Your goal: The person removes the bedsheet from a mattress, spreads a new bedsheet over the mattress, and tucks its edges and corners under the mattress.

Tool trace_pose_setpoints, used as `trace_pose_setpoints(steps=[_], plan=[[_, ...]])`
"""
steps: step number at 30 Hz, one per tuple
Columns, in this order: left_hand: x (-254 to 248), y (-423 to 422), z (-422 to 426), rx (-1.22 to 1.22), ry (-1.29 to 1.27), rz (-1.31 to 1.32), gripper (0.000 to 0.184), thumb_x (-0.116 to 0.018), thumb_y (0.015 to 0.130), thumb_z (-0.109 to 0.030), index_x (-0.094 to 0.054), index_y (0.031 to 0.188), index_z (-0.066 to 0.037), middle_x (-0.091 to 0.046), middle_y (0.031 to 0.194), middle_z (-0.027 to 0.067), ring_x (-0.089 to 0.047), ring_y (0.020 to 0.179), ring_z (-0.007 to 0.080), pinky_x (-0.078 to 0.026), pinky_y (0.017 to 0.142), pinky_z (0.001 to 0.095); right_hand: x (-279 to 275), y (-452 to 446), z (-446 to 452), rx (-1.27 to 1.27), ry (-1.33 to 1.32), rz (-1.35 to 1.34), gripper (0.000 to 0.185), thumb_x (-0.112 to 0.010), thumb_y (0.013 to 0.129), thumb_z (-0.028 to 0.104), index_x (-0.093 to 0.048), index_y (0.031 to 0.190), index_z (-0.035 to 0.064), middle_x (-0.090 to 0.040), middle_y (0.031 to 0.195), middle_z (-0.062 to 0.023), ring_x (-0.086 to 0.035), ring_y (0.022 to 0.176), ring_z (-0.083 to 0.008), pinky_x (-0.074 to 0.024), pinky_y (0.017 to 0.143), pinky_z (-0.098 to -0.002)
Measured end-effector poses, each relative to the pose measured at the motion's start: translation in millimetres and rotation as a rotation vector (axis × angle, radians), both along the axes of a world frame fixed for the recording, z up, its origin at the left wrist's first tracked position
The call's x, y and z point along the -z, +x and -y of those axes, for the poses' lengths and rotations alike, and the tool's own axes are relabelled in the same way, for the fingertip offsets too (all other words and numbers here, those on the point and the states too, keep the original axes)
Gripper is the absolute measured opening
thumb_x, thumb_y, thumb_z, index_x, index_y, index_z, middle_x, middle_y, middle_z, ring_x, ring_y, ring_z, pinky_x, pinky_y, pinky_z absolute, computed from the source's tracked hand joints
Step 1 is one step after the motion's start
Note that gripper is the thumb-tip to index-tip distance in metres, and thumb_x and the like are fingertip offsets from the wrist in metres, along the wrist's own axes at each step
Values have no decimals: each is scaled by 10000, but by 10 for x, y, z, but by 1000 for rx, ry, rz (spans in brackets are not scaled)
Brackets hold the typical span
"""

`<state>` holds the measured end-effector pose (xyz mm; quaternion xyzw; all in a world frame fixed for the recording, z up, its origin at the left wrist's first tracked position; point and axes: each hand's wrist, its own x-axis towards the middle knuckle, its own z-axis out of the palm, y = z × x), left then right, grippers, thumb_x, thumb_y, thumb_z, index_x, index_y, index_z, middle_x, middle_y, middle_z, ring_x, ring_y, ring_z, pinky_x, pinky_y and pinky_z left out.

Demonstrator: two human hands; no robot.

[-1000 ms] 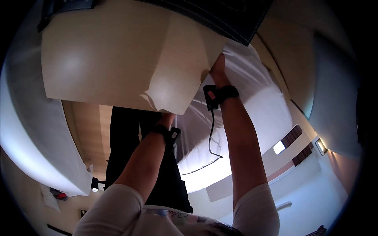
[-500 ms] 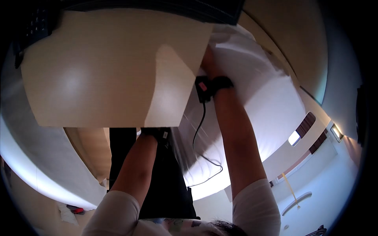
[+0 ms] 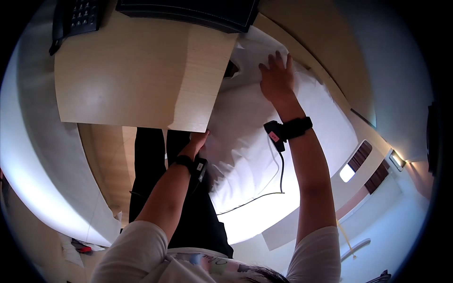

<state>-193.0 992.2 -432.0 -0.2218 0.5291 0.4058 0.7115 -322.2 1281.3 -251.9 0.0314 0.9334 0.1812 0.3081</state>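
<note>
- Beside the table (image 3: 132, 75), the sheet (image 3: 240, 104) lay creased; an uneven push could have bunched it further.
- On or just above it, the right hand (image 3: 277, 81) was open, fingers spread; the wrist cable (image 3: 282, 174) drooped near the arm and could have snagged in a wide swing.
- At the table's corner, the left hand (image 3: 199, 138) was partly hidden, its grip unclear; rising, it could have struck the edge.

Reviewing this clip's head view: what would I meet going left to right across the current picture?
Black keypad phone → left hand at the table corner → right hand, fingers spread over white fabric → rounded panel with a bright patch → lit wall lamp.
</note>
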Motion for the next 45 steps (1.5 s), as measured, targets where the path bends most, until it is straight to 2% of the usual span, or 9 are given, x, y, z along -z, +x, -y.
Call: trace_pose_setpoints(steps=[2,8,12,18,24,31,35,37,45], plan=[[67,88,2,220,105,-97,480,-430,896,-348,-316,1356,-272,-436,1269,34,-442,1095,228,-417,842,481,-18,32,-21,-85,109,-101,382,-433,857,168,-509,1229,213,-570,1123,-119,-355,1237,-278,-121,1056,-472],[-387,-209,-127,171,25,-6,612,-437,850,-439,-203,1403,-321,-310,1385,61,-281,1280,277,-329,919,565,644,-74,-27,91,-315,95,385,-495,812,100,-533,1194,125,-591,1062,-158,-580,964,-304,-440,859,-397],[-413,-340,12,223,102,73,649,-465,824,-438,-201,1404,-314,-315,1379,65,-297,1269,269,-352,898,548,990,-149,73,193,-243,261,296,-451,868,147,-560,1143,126,-589,1066,-167,-558,1011,-312,-414,889,-449],[-526,-173,-48,232,106,30,636,-533,763,-408,-342,1322,-173,-366,1339,82,-402,1182,275,-425,846,455,1208,-179,90,398,-816,-334,333,-460,849,161,-547,1165,97,-488,1241,-143,-483,1122,-310,-364,944,-482],[-993,-107,-293,650,452,-1100,702,-537,771,-78,-217,1395,-113,-297,1391,190,-362,1224,362,-373,970,424,600,100,457,-186,-430,-165,338,-455,802,131,-579,1111,76,-470,1267,-133,-379,1223,-285,-295,999,-465],[-149,408,0,763,517,-661,605,-486,762,-33,-317,1343,-70,-426,1313,165,-455,1176,287,-399,952,370,202,1496,1367,-34,-161,212,301,-485,792,218,-630,1023,90,-533,1185,-168,-404,1205,-313,-146,1056,-527],[-403,376,390,977,466,-1093,508,-492,795,-109,-408,1296,-105,-520,1234,119,-520,1106,285,-419,900,434,350,2162,2032,-98,-244,248,278,-481,807,235,-642,998,112,-557,1141,-148,-428,1170,-308,-151,1055,-505],[-394,392,584,1518,382,-567,431,-469,827,-178,-471,1253,-115,-541,1214,108,-526,1097,287,-415,893,463,364,2271,2437,21,-293,418,268,-487,805,236,-642,988,117,-568,1103,-131,-445,1141,-299,-162,1052,-494],[22,834,1504,1147,255,-354,417,-466,868,-293,-492,1238,-102,-510,1259,121,-496,1132,310,-402,908,412,806,3446,3451,90,-194,437,177,-504,805,175,-658,879,129,-598,943,-76,-527,980,-249,-325,916,-435]])
